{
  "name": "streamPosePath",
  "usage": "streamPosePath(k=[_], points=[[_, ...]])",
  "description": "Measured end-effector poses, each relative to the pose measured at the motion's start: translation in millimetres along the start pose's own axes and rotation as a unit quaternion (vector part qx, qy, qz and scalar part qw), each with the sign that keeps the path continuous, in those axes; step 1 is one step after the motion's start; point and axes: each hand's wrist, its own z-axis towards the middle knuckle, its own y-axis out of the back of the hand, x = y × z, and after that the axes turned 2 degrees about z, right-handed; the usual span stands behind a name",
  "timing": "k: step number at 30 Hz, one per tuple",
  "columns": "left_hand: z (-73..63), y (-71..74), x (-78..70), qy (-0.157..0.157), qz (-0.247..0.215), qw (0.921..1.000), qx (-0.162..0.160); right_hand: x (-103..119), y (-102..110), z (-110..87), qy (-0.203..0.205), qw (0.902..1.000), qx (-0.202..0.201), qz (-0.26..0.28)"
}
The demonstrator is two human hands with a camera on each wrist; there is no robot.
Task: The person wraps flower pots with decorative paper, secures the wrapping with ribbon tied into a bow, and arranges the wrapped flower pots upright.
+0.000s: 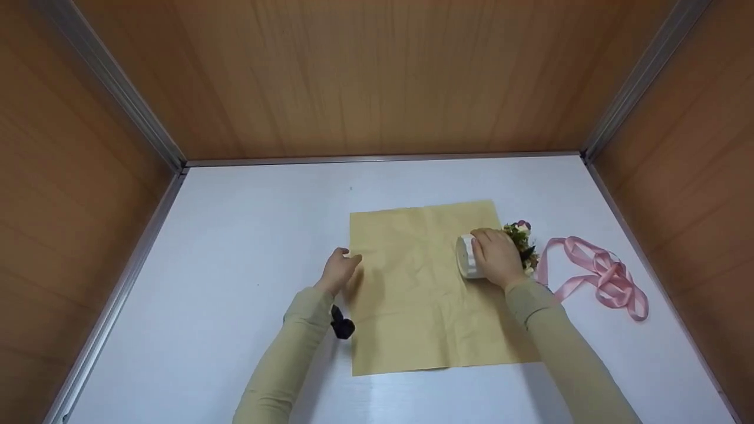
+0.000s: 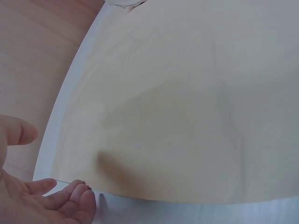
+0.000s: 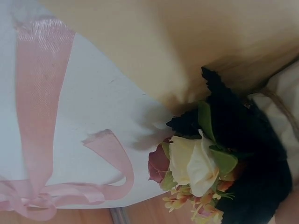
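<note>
A sheet of tan wrapping paper (image 1: 406, 294) lies flat on the white table, with creases across it. Over its right half my right hand (image 1: 498, 256) grips a white pot (image 1: 464, 259) tipped on its side, its base facing left. Artificial flowers (image 1: 521, 238) with green leaves stick out of the pot to the right; cream and dark pink blooms (image 3: 191, 163) show in the right wrist view. My left hand (image 1: 339, 271) is at the paper's left edge, thumb apart from the fingers. In the left wrist view its fingertips (image 2: 86, 198) meet that edge, without a visible pinch.
A loosely tangled pink ribbon (image 1: 615, 285) lies on the table right of the flowers. Wooden panels (image 1: 389, 76) with metal edging enclose the white tabletop (image 1: 253, 235) at the back and both sides. A small black device (image 1: 341, 327) sits by my left wrist.
</note>
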Motion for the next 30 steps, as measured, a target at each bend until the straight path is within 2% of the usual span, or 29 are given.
streamPosePath(k=[4, 7, 10, 12, 14, 17, 20, 26, 30], points=[[5.1, -3.7, 5.7, -0.002, -0.021, 0.9996, -0.020, -0.4, -1.0, 0.8, 0.002, 1.0000, -0.005, -0.002], [4.9, -5.1, 5.8, 0.018, -0.061, 0.9979, -0.009, -0.3, -1.4, 1.1, 0.003, 0.9999, -0.011, 0.000], [2.0, -5.1, 3.1, 0.051, -0.117, 0.9917, 0.012, -0.2, -1.6, 1.3, 0.006, 0.9998, -0.018, 0.002], [0.6, -4.7, 2.7, 0.063, -0.132, 0.9892, 0.016, -0.1, -1.9, 1.3, 0.007, 0.9998, -0.020, 0.003], [-0.5, -4.3, 2.9, 0.067, -0.127, 0.9895, 0.016, -0.1, -1.9, 1.2, 0.006, 0.9998, -0.020, 0.001], [-1.6, -4.1, 4.6, 0.062, -0.098, 0.9931, 0.012, -0.3, -2.4, 0.5, 0.005, 0.9998, -0.019, 0.001], [-1.3, -4.2, 6.9, 0.050, -0.095, 0.9941, 0.016, 0.0, -2.5, -0.3, 0.003, 0.9999, -0.017, 0.001], [-0.4, 0.0, 8.6, 0.020, -0.117, 0.9913, 0.058, 0.0, -1.6, -0.5, 0.002, 0.9999, -0.012, 0.005], [-2.1, 4.3, 6.5, 0.016, -0.127, 0.9882, 0.084, -0.5, -2.1, 0.0, 0.000, 0.9999, -0.009, 0.006]])
